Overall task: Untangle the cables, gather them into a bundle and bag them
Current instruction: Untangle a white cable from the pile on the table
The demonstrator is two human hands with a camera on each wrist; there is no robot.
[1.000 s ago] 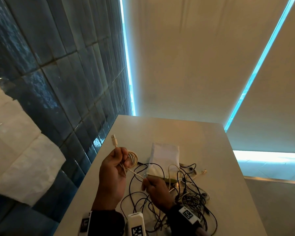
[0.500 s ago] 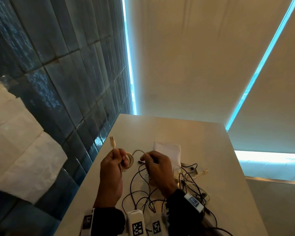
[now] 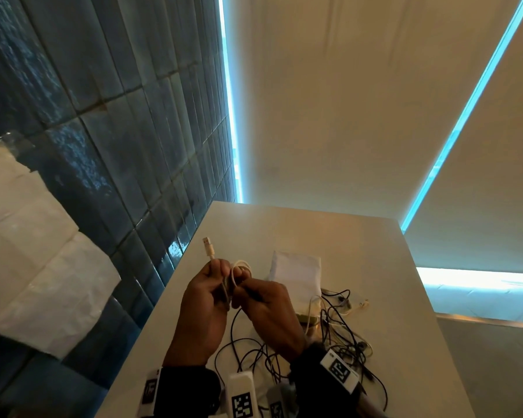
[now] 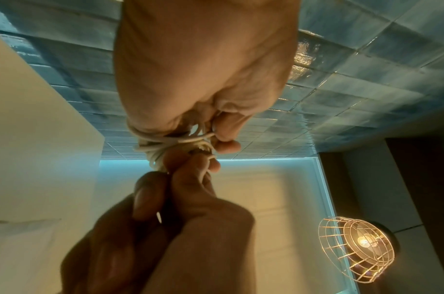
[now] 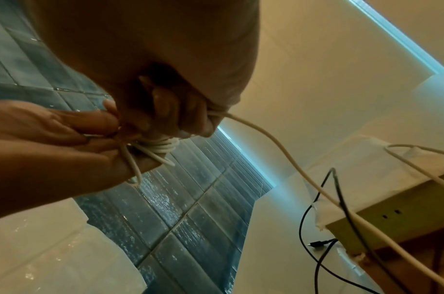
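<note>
Both hands are raised above the pale tabletop (image 3: 390, 297), meeting over its left part beside the dark blue tiled wall (image 3: 118, 146). The left hand (image 3: 204, 309) has its fingers curled round a small coil of thin white cable (image 3: 237, 274), with the cable's metal-tipped white plug (image 3: 208, 247) sticking up out of the fist. The right hand (image 3: 269, 315) pinches the same coil from the other side, fingertips touching those of the left hand. In the left wrist view the white loops (image 4: 165, 145) are bunched between the two sets of fingers. In the right wrist view a loose length of the white cable (image 5: 291, 169) runs from the right hand's fingers down toward the tabletop. Below and to the right of the hands lies a tangle of thin black cables (image 3: 338, 336), mixed with some pale ones. A flat white rectangular bag (image 3: 296, 273) lies on the tabletop just behind the hands, its near end touching the tangle.
</note>
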